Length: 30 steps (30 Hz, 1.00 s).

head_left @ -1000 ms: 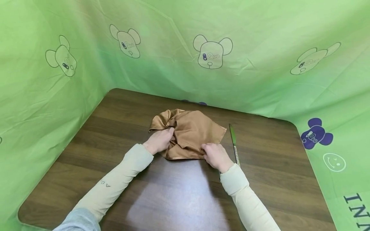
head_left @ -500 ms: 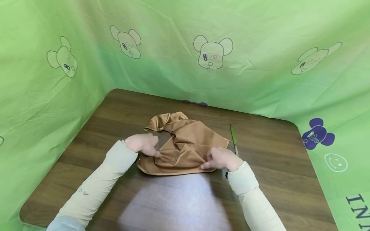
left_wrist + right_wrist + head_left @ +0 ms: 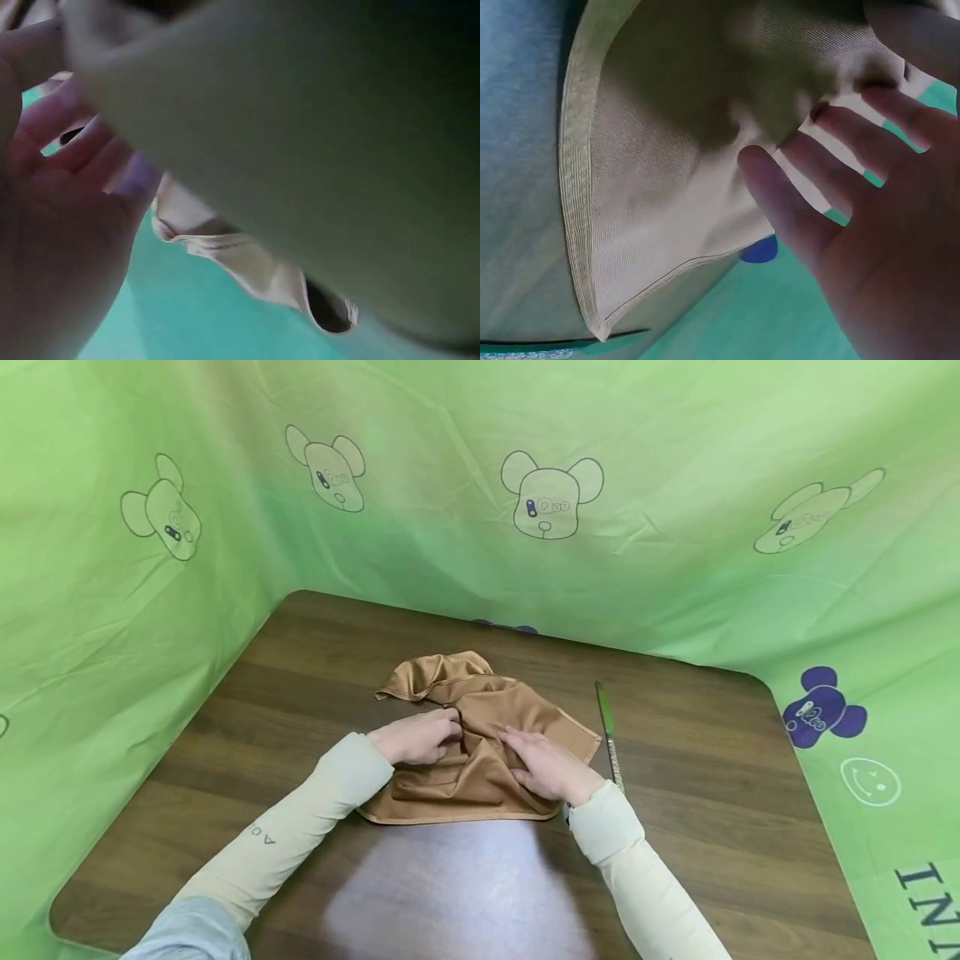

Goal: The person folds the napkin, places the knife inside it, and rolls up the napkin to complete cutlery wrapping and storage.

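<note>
A brown satiny cloth (image 3: 465, 789) with a stitched hem lies rumpled across the middle of the table. My left hand (image 3: 420, 739) is over its left part, fingers bent down at the creases. In the left wrist view the cloth blocks the thumb and index tips, so a pinch cannot be made out; the other fingers (image 3: 86, 150) are loosely bent. My right hand (image 3: 547, 764) rests on the cloth's right half with fingers extended. Seen from the right wrist, those fingers (image 3: 780, 195) are spread, their tips at the fabric. A twisted flap at the far left shows a shinier side.
Just right of the cloth lies a knife (image 3: 607, 718) with a green blade and a patterned handle. The dark wooden table (image 3: 712, 827) has rounded corners. Green printed fabric (image 3: 442, 502) hangs behind it and along both sides.
The cloth's near edge was drawn toward me, spreading it out. Then my left hand moved right and inward onto the creases; my right hand left the near hem and moved up the cloth, fingers straightened.
</note>
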{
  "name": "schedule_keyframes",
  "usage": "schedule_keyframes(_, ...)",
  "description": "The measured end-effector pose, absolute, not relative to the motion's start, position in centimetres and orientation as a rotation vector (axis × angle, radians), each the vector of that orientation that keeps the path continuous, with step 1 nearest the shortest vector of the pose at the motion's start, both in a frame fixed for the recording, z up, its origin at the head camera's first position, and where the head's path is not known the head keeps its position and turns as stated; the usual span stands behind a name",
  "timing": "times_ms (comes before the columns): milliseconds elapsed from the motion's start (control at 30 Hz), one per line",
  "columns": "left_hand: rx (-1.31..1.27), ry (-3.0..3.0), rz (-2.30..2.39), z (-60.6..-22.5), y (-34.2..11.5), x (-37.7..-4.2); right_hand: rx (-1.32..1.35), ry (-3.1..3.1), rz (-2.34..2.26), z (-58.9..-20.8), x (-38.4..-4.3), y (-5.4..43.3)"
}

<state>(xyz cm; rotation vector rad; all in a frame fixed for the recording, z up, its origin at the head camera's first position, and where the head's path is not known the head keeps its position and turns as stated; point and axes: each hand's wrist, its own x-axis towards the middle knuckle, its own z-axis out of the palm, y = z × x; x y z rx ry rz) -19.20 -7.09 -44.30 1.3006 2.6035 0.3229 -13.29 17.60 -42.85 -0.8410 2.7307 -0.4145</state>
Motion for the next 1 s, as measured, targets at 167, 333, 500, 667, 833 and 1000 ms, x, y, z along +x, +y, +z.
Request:
schedule_keyframes(167,1.222,2.651,0.216,-44.3,-7.1,-18.5,-0.749,2.799,-0.347,-42.9,-13.2,17.8)
schedule_keyframes(333,1.043,2.75,0.017,-43.7,-7.0,-17.7,-0.597,2.876,-0.2,-42.6,-13.1,18.3)
schedule_keyframes(500,0.833,2.759,-0.116,-42.6,-7.3,-17.2,-0.44,2.851,-0.146,-41.7,-13.2,19.0)
schedule_keyframes(667,0.764,2.667,-0.069,-42.2,-7.2,-17.7,-0.505,2.937,-0.175,-41.1,-13.6,18.1)
schedule_keyframes(833,0.968,2.695,0.104,-43.0,-7.0,-17.9,-0.764,2.999,-0.346,-41.5,-14.4,15.6)
schedule_keyframes(1000,1.067,2.744,0.175,-43.9,-7.2,-17.6,-0.817,2.875,-0.422,-42.3,-15.4,13.9)
